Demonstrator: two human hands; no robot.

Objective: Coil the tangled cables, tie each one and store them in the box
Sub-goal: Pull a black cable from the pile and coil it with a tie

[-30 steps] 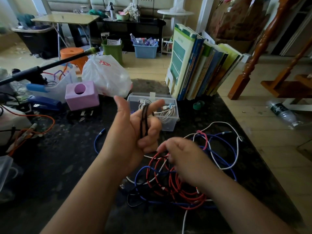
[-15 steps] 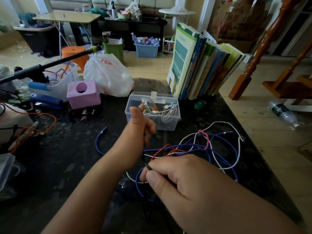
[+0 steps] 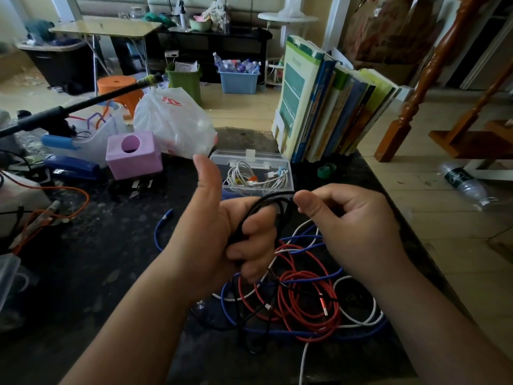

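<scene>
Coiling the black cable point(image 3: 266, 201) is the step you are on, and it has moved forward: half a second ago your right hand point(image 3: 358, 232) was low over the tangle pinching the black lead, and it has now come up level with your left hand point(image 3: 222, 232) to lay another loop across it. Your left hand's fingers point(image 3: 255, 226) are curled round the gathered black loops with the thumb standing up clear of them; your right hand pinches the cable at the top of the loop between thumb and curled fingers. The free tail of the black cable runs down between your hands into the pile on the desk point(image 3: 97, 273), where the red cable point(image 3: 305, 295), blue cable point(image 3: 302, 333) and white cable point(image 3: 358, 320) lie tangled together just below. The clear box point(image 3: 251, 157) sits open just beyond your hands, already holding coiled white leads. Judging by this, the black coil is partly wound but not tied, and three cables remain. Watch the tail: it threads through the red loops and could snag as you draw it up.
</scene>
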